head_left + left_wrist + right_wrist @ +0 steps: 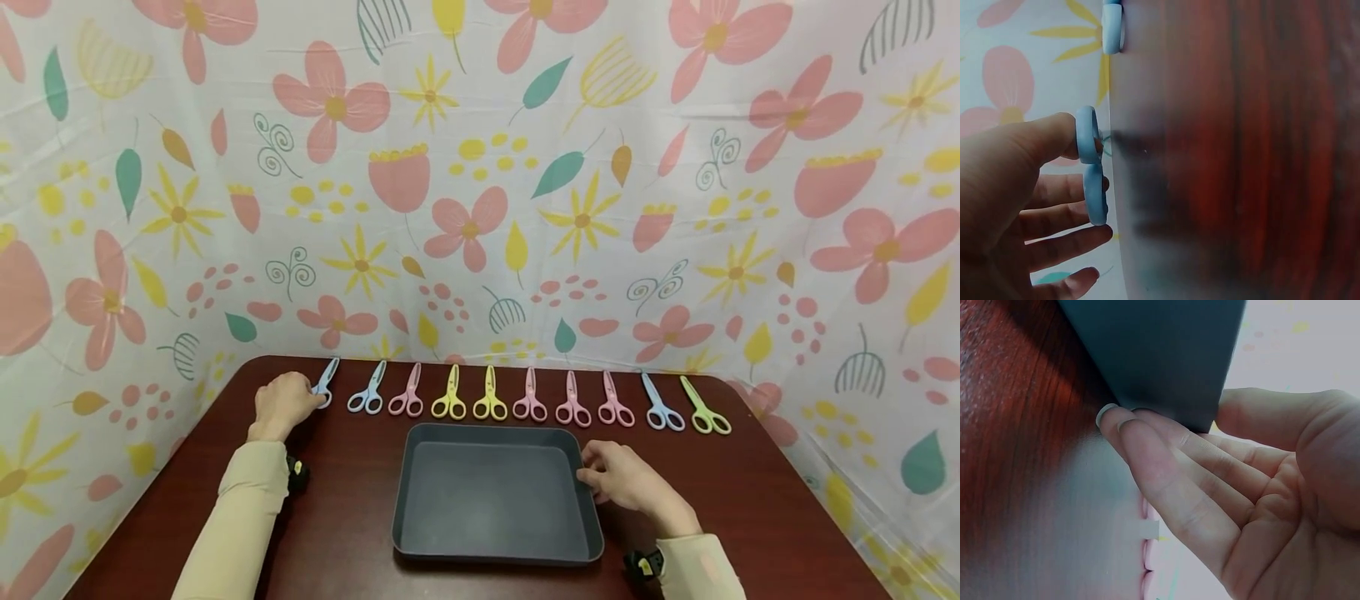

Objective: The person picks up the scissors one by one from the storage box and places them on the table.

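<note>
At the far left of a row, my left hand point(285, 406) holds the handles of blue scissors point(327, 382). In the left wrist view its thumb and fingers are at the two handle loops point(1088, 134), fingertips showing beyond them; the blades are hidden there. A dark grey rectangular tray point(495, 500) lies in the middle of the table. My right hand point(626, 479) grips its right side. The right wrist view shows the thumb at the rim of the tray point(1160, 356) and the fingers low against its outer wall.
Behind the tray runs a row of several scissors: blue point(367, 392), pink point(408, 393), yellow point(452, 396) and, at the right end, green point(705, 408). The dark red-brown table point(337, 508) ends at a flowered curtain point(465, 225).
</note>
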Motion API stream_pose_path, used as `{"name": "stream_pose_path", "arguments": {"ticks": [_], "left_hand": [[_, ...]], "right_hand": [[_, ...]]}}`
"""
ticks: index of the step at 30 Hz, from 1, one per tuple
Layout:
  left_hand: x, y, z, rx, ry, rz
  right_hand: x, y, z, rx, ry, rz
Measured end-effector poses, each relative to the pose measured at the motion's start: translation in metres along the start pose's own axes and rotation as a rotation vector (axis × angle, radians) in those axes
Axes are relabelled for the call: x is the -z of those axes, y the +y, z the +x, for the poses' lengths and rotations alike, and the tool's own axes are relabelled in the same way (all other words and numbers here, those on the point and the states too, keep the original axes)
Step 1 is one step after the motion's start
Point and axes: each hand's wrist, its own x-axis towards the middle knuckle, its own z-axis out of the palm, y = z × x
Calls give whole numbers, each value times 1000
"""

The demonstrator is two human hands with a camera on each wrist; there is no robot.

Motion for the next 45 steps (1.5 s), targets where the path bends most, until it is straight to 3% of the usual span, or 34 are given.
{"name": "stream_pose_path", "arguments": {"ticks": [23,28,35,45], "left_hand": [[-9,10,4,-7,-69,10],[-5,12,6,1,-85,18],[-1,13,0,36,-111,15],[12,14,-6,19,-127,-4]], "right_hand": [[0,0,3,-2,1,-16],[1,-3,5,-36,16,-15],[-1,-3,7,-15,10,-29],[2,-2,9,-19,-6,3]]}}
